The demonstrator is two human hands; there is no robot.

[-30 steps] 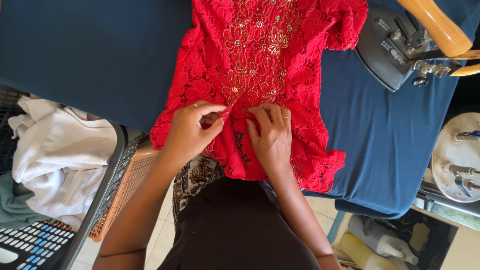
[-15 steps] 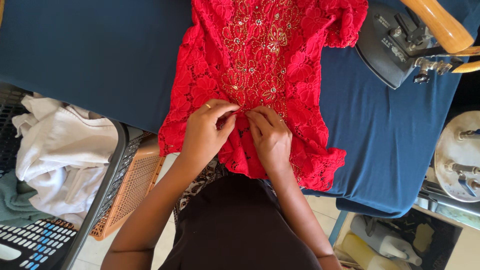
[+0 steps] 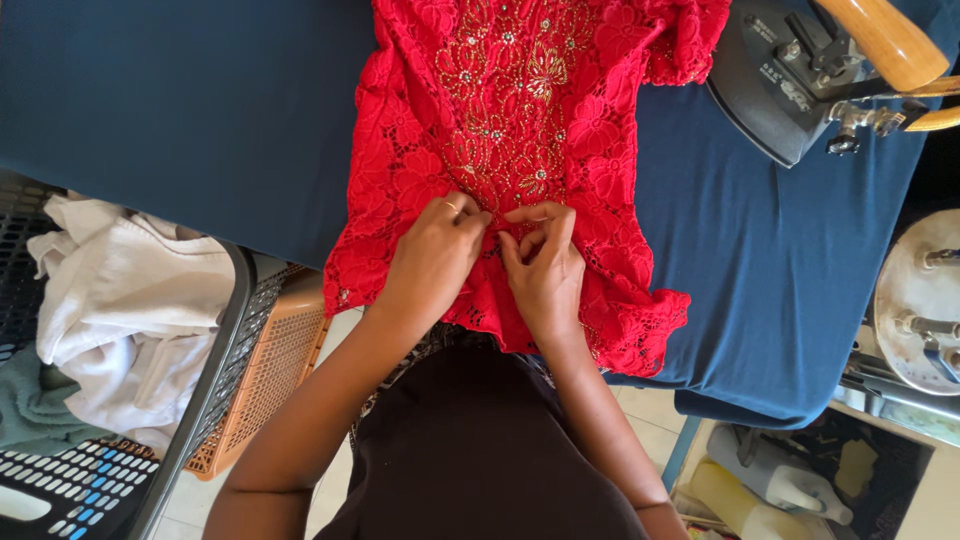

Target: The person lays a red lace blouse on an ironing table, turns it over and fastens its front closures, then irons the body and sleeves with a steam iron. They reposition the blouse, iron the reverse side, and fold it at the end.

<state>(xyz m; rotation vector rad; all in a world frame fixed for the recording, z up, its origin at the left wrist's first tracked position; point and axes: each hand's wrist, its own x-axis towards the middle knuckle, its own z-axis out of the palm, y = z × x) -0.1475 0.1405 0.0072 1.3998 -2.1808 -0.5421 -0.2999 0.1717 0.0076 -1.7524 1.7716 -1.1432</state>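
- A red lace garment (image 3: 520,150) with gold embroidery and small beads down its middle lies spread flat on a dark blue padded table (image 3: 180,110); its lower hem hangs just over the near edge, towards the person.
- The left hand (image 3: 435,255) rests on the garment's lower middle, fingers curled together and fingertips pinching the lace at the centre line. A ring shows on one finger.
- The right hand (image 3: 545,265) lies just beside the left one, on the garment's other side of the centre line, fingers bent and pressed together, also pinching the lace. The two sets of fingertips nearly touch.
- Whether anything small, such as a button or a hook, sits between the fingers cannot be told.
- A dark iron (image 3: 800,90) with a wooden handle stands on the table to the right of the garment's upper part, near but apart from the sleeve.
- Left of the garment and below the table's edge, a grey basket (image 3: 215,350) holds white cloth (image 3: 120,300); an orange mesh basket (image 3: 265,375) stands just beside it, closer to the garment's hem.
- Right of the garment, past the table's edge, a round pale metal device (image 3: 915,300) with fittings is partly in view.
- Below the garment's hem, the person's dark clothing (image 3: 480,450) fills the lower middle.
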